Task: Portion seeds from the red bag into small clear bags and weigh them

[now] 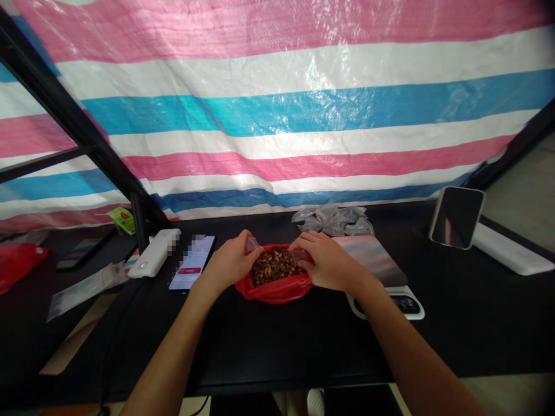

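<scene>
At the far left a red bundle [19,263] lies on the dark table [269,346], well apart from the handling. Nearer, a flat clear bag [87,289], a white power bank [154,254] and a lit phone [193,263] sit left of the left hand [234,259]; that forearm passes close by the phone, so the elbow is best lifted a little to avoid nudging it.

The left hand pinches clear plastic [251,245] between thumb and fingers at the left rim of the open red bag [277,293]. This bag sits on the table between the two hands, full of small brown pieces [277,266]. A light, even grip suits here: too hard a pull on one side would probably tip the bag and spill loose pieces over its low front edge.

The right hand [326,260] pinches clear film [299,254] at the right rim, fingertips close to the pieces. Whether both hands hold one clear bag or two, I cannot tell. Matching the height of both hands should help the load lie level.

Behind the right hand is a heap of clear bags [333,219]; a pinkish flat item [368,257] and a white-edged phone [407,303] lie close to the right forearm, so small wrist movements are safer than wide sweeps.
</scene>
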The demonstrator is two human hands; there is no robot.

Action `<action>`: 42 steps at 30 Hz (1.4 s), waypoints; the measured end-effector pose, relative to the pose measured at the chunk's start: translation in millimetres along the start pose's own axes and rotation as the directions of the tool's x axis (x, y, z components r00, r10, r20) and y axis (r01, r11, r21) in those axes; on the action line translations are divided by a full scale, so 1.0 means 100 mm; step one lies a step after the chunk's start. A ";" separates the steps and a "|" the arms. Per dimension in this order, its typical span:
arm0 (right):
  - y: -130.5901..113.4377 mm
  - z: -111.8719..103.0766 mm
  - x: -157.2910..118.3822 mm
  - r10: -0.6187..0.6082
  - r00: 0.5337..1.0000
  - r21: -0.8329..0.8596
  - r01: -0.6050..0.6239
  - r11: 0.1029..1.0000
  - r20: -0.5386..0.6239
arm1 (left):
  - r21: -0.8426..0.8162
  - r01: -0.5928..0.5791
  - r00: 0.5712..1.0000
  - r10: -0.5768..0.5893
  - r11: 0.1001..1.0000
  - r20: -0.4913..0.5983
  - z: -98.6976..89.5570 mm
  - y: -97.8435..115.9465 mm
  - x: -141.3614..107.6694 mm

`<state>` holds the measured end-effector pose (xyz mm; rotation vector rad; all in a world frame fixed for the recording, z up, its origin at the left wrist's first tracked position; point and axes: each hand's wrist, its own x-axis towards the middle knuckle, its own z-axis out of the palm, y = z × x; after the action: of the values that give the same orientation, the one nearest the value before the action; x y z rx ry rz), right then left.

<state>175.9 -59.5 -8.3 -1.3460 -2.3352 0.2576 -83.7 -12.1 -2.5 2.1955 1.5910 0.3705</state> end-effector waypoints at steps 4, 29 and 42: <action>-0.01 0.04 0.01 -0.011 1.000 -0.075 0.011 0.997 0.000 | -0.154 -0.181 0.965 0.206 0.971 0.164 -0.05 0.00 0.17; -0.13 0.37 0.11 0.090 0.994 0.262 -0.072 0.962 -0.061 | -0.862 0.164 0.986 -0.052 0.480 0.159 0.23 -0.03 0.20; -0.15 0.38 0.14 0.107 0.990 0.151 -0.093 0.984 -0.093 | -0.522 -0.161 0.943 -0.025 0.838 -0.331 0.22 -0.08 0.24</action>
<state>140.6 -53.8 -33.2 -1.3731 -2.1251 0.3750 -72.9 9.5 -26.7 1.8035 1.3322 1.1139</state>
